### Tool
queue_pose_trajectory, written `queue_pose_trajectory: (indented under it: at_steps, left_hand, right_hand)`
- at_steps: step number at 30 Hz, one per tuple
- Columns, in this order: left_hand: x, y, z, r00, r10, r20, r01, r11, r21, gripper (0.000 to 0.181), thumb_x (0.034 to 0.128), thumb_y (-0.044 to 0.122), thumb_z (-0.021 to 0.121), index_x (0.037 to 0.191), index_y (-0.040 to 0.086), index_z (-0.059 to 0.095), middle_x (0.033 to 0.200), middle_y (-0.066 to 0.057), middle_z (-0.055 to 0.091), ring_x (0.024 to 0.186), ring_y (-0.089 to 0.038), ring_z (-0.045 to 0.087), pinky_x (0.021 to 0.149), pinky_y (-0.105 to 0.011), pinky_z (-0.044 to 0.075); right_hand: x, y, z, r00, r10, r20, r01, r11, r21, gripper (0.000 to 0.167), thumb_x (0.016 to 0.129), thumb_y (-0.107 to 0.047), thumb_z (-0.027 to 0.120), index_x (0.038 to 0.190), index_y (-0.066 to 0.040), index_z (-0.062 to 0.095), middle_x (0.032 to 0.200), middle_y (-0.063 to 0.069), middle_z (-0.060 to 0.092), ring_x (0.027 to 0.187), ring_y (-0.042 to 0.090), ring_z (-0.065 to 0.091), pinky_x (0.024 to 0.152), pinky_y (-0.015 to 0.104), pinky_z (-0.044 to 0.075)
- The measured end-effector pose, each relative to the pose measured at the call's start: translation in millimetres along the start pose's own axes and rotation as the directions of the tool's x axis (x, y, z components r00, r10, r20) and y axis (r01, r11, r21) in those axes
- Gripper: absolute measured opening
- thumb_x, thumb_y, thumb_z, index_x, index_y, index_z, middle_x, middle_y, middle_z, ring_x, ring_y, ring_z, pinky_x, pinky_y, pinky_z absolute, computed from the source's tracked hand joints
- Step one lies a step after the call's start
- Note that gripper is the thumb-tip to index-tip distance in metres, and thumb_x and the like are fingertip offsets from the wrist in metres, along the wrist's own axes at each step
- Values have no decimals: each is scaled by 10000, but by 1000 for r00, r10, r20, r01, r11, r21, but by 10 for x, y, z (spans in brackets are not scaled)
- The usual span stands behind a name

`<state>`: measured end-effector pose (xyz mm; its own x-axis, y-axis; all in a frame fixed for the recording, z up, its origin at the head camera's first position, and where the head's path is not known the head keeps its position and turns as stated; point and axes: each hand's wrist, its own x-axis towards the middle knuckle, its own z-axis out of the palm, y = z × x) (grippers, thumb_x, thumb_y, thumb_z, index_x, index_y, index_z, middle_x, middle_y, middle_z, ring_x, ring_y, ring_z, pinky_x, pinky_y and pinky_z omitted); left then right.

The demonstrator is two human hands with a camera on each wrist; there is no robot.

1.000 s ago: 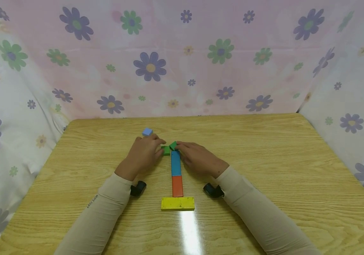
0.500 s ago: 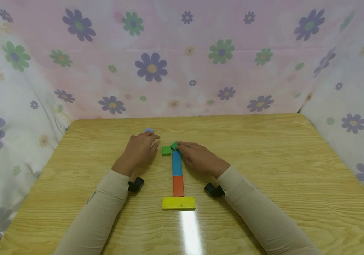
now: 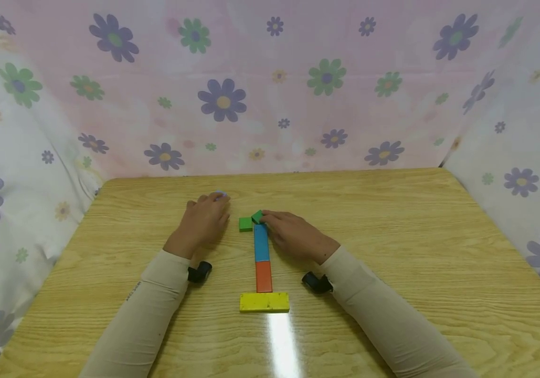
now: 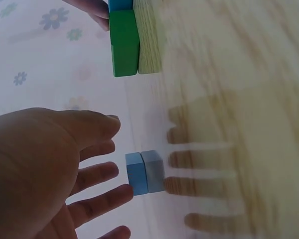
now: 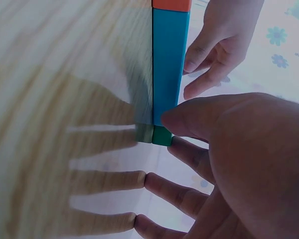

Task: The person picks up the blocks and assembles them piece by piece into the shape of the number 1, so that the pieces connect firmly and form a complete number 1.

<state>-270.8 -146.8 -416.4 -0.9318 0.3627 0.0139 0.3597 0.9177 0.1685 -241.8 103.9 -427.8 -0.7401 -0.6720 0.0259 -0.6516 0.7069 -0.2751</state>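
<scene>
My left hand (image 3: 202, 219) reaches over a small light blue block (image 4: 136, 174) at the back left, mostly hidden under the fingers in the head view. In the left wrist view the fingers are extended beside that block, one fingertip at its edge. With thumb and forefinger my right hand (image 3: 299, 236) pinches a green triangular block (image 3: 257, 216) at the far end of a row. That row runs toward me: a blue block (image 3: 261, 242), a red block (image 3: 264, 276) and a crosswise yellow block (image 3: 264, 302). A green square block (image 3: 245, 224) lies just left of the triangle.
The wooden table (image 3: 392, 220) meets a flowered cloth (image 3: 270, 94) at its back edge. Black wrist cameras (image 3: 317, 282) sit under both sleeves. A bright light reflection lies on the table in front of the yellow block.
My left hand has moved away from the green square block, leftward and back, and now covers the light blue block. The right hand stays at the green triangular block.
</scene>
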Motion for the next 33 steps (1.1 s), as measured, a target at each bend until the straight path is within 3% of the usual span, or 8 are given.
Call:
queue_pose_trajectory:
  at_steps: [11, 21, 33]
  left_hand:
    - [-7, -45, 33, 997, -44, 63, 45, 999, -3, 572, 1049, 282, 502, 1554, 63, 350, 1606, -159, 340, 1407, -413, 418, 1066, -663, 353]
    - [-18, -57, 31, 996, -40, 78, 41, 999, -13, 565, 1055, 245, 478, 1565, 60, 321, 1619, -153, 321, 1424, -415, 398, 1076, -676, 346]
    - [-27, -59, 48, 999, -32, 42, 33, 999, -31, 533, 1046, 239, 513, 1534, 61, 392, 1553, -171, 410, 1393, -423, 411, 1054, -663, 378]
  right_hand:
    - [-1, 8, 12, 1000, 6, 4, -6, 1000, 16, 422, 1068, -157, 464, 1476, -49, 452, 1574, 141, 404, 1422, 309, 446, 1144, 458, 404]
    - [-10, -4, -4, 1000, 13, 7, -13, 1000, 16, 414, 1067, -147, 461, 1471, -57, 460, 1574, 134, 406, 1428, 310, 440, 1148, 462, 399]
    - [1, 11, 14, 1000, -2, -13, 2, 1000, 17, 402, 1067, -153, 466, 1454, -49, 476, 1562, 150, 421, 1423, 308, 447, 1151, 455, 396]
